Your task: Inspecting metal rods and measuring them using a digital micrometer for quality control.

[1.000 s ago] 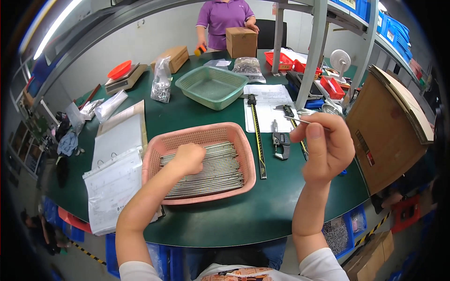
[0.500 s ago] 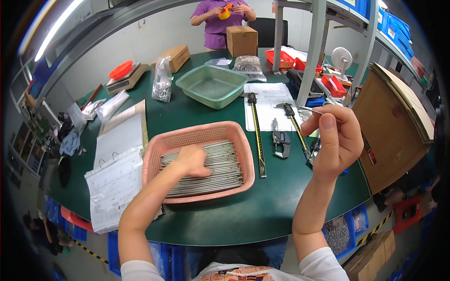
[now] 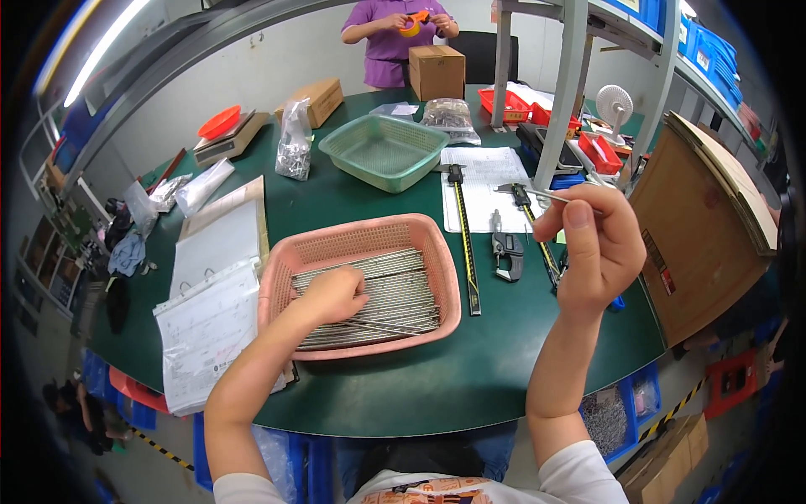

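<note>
A pink plastic basket (image 3: 361, 346) on the green table holds many thin metal rods (image 3: 395, 290), mostly lying side by side. My left hand (image 3: 334, 296) is down inside it with curled fingers. A slanted rod (image 3: 395, 326) comes out from under these fingers, crossing the others; the grip itself is partly hidden. My right hand (image 3: 592, 248) is raised at the right, above the table, pinching a single thin metal rod (image 3: 550, 196) between thumb and fingers. Close to that hand lie a digital caliper (image 3: 520, 200), a micrometer (image 3: 506, 245) and a longer caliper (image 3: 462, 227).
An open ring binder (image 3: 210, 328) lies left of the basket. Behind stand a green basket (image 3: 382, 181), a bag of small parts (image 3: 293, 155) and a scale (image 3: 227, 147). Cardboard (image 3: 697, 227) leans at the right edge. Across the table, a person (image 3: 386, 50) handles orange tape.
My left hand has curled its fingers, and a rod beneath it now lies slanted across the others. My right hand still holds its rod, nearly in place. The view has shifted slightly.
</note>
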